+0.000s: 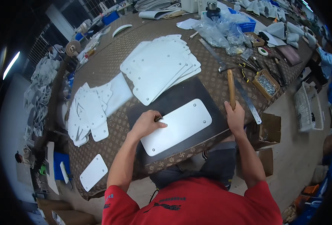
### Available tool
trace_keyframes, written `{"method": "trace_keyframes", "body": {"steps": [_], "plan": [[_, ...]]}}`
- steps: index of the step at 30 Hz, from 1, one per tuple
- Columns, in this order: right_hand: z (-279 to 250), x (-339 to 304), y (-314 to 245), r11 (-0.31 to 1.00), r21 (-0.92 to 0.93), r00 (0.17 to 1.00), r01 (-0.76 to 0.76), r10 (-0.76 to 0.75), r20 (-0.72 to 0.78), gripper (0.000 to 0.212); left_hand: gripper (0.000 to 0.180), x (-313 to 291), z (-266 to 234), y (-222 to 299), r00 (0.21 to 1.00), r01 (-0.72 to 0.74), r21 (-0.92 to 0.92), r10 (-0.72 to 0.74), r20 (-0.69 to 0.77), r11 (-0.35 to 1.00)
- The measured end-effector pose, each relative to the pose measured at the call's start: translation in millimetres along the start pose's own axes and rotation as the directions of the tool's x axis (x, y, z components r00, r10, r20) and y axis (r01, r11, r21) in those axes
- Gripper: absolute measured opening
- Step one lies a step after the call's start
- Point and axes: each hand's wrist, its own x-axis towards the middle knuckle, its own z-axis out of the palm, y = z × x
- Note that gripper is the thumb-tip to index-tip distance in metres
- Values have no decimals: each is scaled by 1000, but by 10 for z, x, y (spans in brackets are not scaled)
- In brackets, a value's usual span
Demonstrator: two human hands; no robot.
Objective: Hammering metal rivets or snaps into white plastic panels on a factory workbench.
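A white rounded panel [179, 125] with small rivets along its edges lies on a dark mat [173, 99] in front of me. My left hand [149, 123] rests on the panel's left edge, its fingers closed on a small dark tool [158, 118] pressed to the panel. My right hand [235, 116] grips the wooden handle of a hammer [230, 88], whose metal head [226, 68] points away from me, raised to the right of the panel.
A fanned stack of white riveted panels [158, 67] lies beyond the mat, and smaller white pieces [89, 110] at the left. A long metal ruler [244, 99], boxes of rivets [266, 84], pliers and plastic bags crowd the right. Cardboard boxes [269, 129] stand below the table edge.
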Motion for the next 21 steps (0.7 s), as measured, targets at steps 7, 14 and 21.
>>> {"method": "trace_keyframes", "body": {"steps": [7, 14, 21], "plan": [[-12, 67, 311, 994, -84, 994, 65, -73, -87, 20, 31, 890, -977, -390, 655, 7, 39, 25, -755, 999], [-32, -74, 53, 962, 237, 991, -132, 129, 28, 21, 35, 188, -941, -1788, 533, 459, -39, -310, -788, 888], [56, 36, 189, 997, 78, 1000, -4, 5, -14, 25, 66, -570, -640, -2666, 280, 762, -261, -665, -693, 593]]}}
